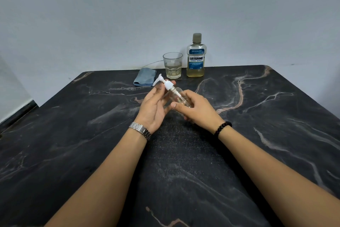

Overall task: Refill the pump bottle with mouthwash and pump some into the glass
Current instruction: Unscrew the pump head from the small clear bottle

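Head view shows the right hand (197, 107) wrapped around the clear body of the pump bottle (177, 96), which is held tilted above the middle of the table (257, 134), pump end pointing toward the far left. The left hand (153, 107) has its fingertips pinched on the white pump collar (168, 85), the nozzle sticking out past them. The bottle looks almost empty, so the step in hand is probably unscrewing the pump top.

To do it well, I would keep the right hand firm on the body without squeezing the thin plastic, turn only the collar with the left fingers, and bring the bottle upright before lifting the dip tube out, so any residue stays inside.

Farther out, near the far edge, stands the glass (172, 66) with some pale liquid in its base. Just right of it is the capped mouthwash bottle (196, 57), apparently only partly full. A folded blue cloth (145, 77) lies left of the glass.
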